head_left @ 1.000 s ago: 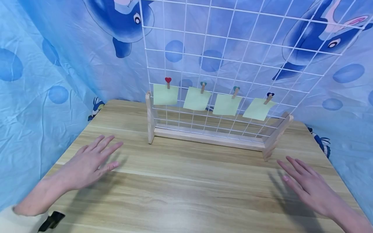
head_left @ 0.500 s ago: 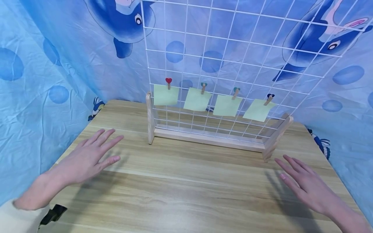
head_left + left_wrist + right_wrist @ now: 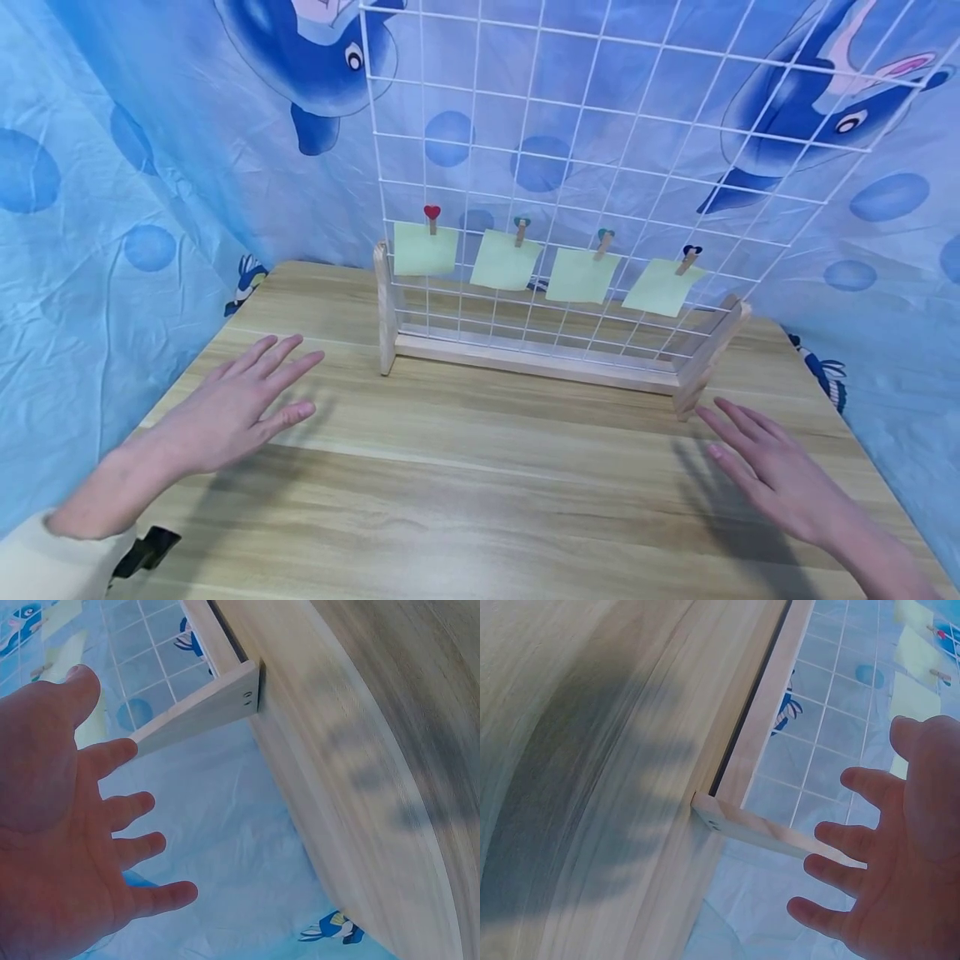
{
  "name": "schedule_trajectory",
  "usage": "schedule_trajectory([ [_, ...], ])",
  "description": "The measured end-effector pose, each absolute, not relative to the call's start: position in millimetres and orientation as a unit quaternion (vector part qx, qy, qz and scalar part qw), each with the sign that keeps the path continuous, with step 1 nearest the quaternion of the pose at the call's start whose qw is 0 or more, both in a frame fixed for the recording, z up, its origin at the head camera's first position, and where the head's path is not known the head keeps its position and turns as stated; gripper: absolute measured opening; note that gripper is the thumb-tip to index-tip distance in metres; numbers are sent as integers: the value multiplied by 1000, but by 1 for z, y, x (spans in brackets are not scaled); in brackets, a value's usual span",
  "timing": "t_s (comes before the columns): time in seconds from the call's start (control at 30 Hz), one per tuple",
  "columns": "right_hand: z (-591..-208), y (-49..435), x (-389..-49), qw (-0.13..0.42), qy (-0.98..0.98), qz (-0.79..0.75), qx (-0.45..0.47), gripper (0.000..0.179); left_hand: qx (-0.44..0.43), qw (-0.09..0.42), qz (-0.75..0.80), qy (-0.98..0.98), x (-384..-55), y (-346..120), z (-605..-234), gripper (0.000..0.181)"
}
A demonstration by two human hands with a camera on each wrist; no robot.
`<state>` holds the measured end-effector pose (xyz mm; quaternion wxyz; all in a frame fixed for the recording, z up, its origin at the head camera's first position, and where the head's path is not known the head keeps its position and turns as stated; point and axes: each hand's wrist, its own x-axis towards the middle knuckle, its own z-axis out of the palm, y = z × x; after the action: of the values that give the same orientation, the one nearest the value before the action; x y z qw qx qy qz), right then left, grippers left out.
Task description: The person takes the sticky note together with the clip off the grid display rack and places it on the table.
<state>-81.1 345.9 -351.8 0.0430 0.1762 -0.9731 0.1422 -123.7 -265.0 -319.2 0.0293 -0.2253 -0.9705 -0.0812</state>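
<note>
My left hand (image 3: 232,408) hovers over the left side of the table, fingers straight and spread, holding nothing. On the other side, my right hand (image 3: 776,479) hangs in the air near the right foot of the rack, its fingers also extended with nothing in them. Between and beyond the hands stands a white wire grid (image 3: 592,175) on a wooden stand (image 3: 532,362). Several pale green paper notes (image 3: 425,250) hang on it in a row. Small wooden clothespins hold them, one with a red heart (image 3: 432,212), others with green or dark hearts.
The wood-grain table (image 3: 450,500) carries the stand near its far edge. A blue curtain (image 3: 180,100) with dolphin prints surrounds the table's back and sides. A black strap end (image 3: 146,552) sticks out by the left sleeve (image 3: 71,558).
My right hand has drifted slightly left, closer to the stand's foot. My left hand has shifted a little to the right. The notes and clothespins stay in place on the grid.
</note>
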Motion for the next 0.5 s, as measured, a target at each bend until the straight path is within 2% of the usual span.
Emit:
schedule_trajectory([
  [0.5,-350,331,-88,60,-970,137,191,50,-240,44,-87,-966,-124,-258,-325,62],
])
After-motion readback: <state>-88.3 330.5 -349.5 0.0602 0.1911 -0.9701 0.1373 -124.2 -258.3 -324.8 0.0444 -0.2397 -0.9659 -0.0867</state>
